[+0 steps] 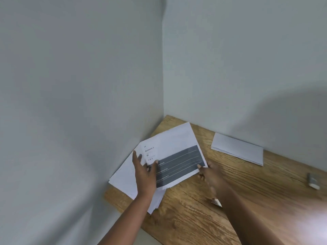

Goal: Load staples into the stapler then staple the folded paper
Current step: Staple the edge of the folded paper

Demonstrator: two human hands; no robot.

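Note:
A printed sheet (177,152) with a dark grey band and small text lies on top of a loose stack of white paper (123,177) in the corner of the wooden table (203,218). My left hand (144,174) rests on the sheet's left end, fingers straight and thumb on the grey band. My right hand (208,173) pinches the sheet's right lower corner. A folded white paper (237,148) lies apart by the back wall. A small grey and white stapler (312,181) lies blurred at the far right.
Grey walls close the table in on the left and at the back. A small torn scrap of paper (216,202) lies beside my right forearm. The table's front edge runs diagonally at the lower left.

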